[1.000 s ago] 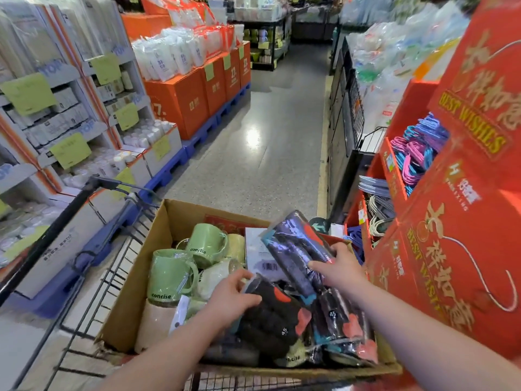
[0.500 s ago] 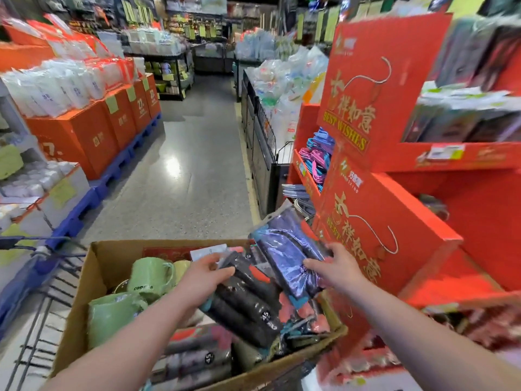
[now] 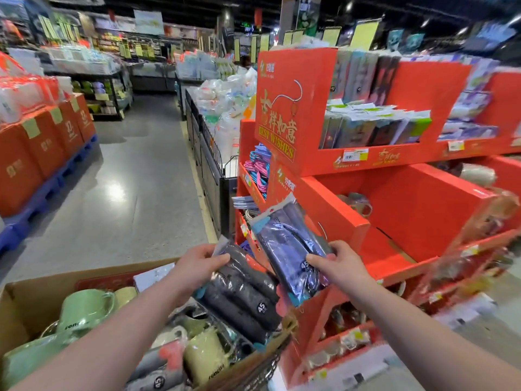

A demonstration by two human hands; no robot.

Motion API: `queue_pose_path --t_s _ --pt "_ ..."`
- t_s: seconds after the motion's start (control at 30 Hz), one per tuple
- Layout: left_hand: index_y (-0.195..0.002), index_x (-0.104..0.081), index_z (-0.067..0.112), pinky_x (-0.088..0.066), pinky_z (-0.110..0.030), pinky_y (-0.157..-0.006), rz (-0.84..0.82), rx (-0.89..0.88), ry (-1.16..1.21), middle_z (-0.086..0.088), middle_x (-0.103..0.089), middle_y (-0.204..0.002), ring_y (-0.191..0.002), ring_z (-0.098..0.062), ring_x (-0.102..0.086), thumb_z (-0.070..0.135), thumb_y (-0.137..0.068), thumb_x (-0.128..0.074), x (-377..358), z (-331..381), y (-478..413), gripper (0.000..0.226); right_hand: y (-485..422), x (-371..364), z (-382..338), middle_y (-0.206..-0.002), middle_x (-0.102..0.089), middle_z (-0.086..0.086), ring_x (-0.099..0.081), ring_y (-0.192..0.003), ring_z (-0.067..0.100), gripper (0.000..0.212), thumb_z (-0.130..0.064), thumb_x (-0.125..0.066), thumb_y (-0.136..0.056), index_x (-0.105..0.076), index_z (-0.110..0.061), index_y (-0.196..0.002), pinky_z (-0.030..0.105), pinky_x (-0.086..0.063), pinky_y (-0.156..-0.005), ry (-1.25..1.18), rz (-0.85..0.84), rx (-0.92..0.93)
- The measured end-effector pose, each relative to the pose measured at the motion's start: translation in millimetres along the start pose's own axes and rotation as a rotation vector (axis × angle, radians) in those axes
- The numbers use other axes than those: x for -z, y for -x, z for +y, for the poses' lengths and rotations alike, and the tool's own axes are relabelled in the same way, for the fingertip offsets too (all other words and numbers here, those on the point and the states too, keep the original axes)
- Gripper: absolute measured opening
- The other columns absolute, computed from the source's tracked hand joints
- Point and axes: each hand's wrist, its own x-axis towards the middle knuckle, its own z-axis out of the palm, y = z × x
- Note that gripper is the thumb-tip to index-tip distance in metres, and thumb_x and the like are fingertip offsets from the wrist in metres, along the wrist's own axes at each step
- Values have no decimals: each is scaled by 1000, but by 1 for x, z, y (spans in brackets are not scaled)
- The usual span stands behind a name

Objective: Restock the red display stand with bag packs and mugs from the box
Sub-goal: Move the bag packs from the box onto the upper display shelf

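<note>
My left hand (image 3: 197,266) grips the top of a black bag pack (image 3: 242,294) lifted above the cardboard box (image 3: 33,294). My right hand (image 3: 335,263) holds a dark blue bag pack (image 3: 287,246) raised in front of the red display stand (image 3: 338,218). Green mugs (image 3: 81,309) and more dark packs lie in the box. The stand's middle red bin (image 3: 400,221) holds a mug at its back left corner; the top shelf holds upright packs (image 3: 369,131).
The box sits in a wire cart at lower left. Hangers (image 3: 259,170) fill the stand's left side. A wire bin of plastic goods (image 3: 220,108) stands behind. Orange boxes on blue pallets (image 3: 42,153) line the aisle's left side, with grey floor between.
Both hands have lifted their bag packs up out of the box and toward the stand. My view has swung up and right, showing the stand's shelves.
</note>
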Motion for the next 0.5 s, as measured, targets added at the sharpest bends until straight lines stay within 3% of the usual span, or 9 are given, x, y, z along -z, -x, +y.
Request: queue_pose_path --t_s 0.07,0.2,0.3,0.4,0.5 --pt "-83 -67 14 -51 -30 -69 -40 -21 4 -7 -71 -80 -68 -17 -65 14 -92 -59 -15 13 -2 12 2 20 5 -103 -62 11 -59 -90 25 53 -34 -74 -79 -50 -8 -118 29 -41 -72 -21 26 15" --pt "-90 -69 12 -53 -40 -82 -115 -73 1 -13 -73 -90 -79 -24 -67 16 -92 -59 -54 39 -6 12 4 67 21 -107 -64 20 -58 -86 26 57 -39 -75 -75 -51 -7 -115 31 -41 -71 -79 63 30" --pt "-85 -68 12 -51 -34 -76 -100 -90 -12 -8 -71 -80 -72 -20 -64 17 -91 -60 -91 60 -3 11 5 108 36 -105 -63 15 -60 -92 28 57 -41 -74 -75 -52 -8 -115 33 -44 -73 -100 84 24" --pt "-87 -70 12 -52 -43 -84 -111 -115 -27 -13 -73 -89 -81 -26 -68 22 -89 -62 -131 85 1 13 4 153 55 -82 -62 6 -57 -74 23 35 -34 -75 -77 -55 -13 -96 38 -47 -72 -128 134 52" --pt "-81 -70 13 -53 -39 -81 -115 -136 -19 -9 -73 -82 -77 -25 -67 18 -90 -61 -165 107 5 14 3 190 68 -69 -59 2 -54 -63 16 33 -32 -74 -80 -55 -11 -96 29 -40 -60 -129 167 68"
